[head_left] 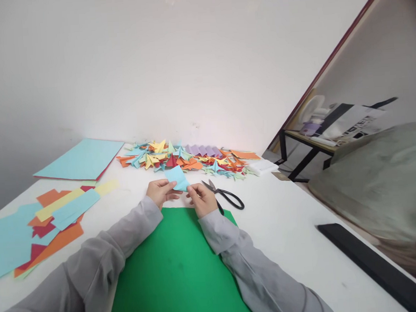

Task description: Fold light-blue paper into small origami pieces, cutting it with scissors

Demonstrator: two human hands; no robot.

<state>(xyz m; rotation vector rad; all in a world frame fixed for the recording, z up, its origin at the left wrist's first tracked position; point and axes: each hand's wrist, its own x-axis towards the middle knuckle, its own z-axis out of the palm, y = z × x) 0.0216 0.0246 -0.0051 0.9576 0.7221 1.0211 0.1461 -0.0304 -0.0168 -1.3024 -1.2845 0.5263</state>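
A small light-blue square of paper (pixel 177 177) with crease lines is held up between both hands, above the far edge of a green sheet (pixel 180 267). My left hand (pixel 160 191) pinches its left lower edge between thumb and fingers. At its lower right corner, my right hand (pixel 202 198) is closed on the paper too. Black-handled scissors (pixel 228 195) lie just right of my right hand, blades pointing away, one handle partly hidden by that hand. Behind the paper, along the wall, spreads a pile of folded paper pieces (pixel 154 159) in many colours.
Coloured paper scraps (pixel 58 214) lie at the left, with a stack of larger light-blue sheets (pixel 82 157) behind them. A white box-like object (pixel 262 167) sits by the pile's right end. A long black bar (pixel 365 264) lies along the table's right edge; beyond stands a small black-legged table (pixel 308 142).
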